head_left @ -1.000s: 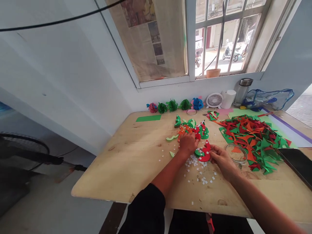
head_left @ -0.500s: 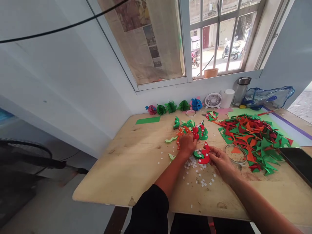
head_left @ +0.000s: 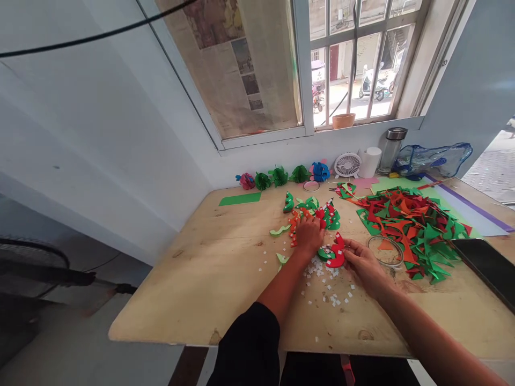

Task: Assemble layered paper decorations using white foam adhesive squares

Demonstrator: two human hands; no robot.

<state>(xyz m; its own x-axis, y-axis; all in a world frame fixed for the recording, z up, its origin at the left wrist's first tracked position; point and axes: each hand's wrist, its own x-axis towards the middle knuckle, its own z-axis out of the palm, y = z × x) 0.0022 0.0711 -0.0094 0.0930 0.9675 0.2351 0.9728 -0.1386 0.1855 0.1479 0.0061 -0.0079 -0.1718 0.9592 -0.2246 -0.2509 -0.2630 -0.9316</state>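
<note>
Right hand [head_left: 363, 265]: fingers pinching the right edge of one red, crescent-shaped paper cutout [head_left: 337, 259], at the pale wooden desk [head_left: 181, 292]. Left hand [head_left: 309, 236]: over curved orange paper cutouts [head_left: 294, 222]; grip hidden, cannot tell. Risk: a brushing left wrist could scatter small, loose white squares [head_left: 335, 301]. Red cutout: hollow facing left, long axis roughly near-to-far.
</note>
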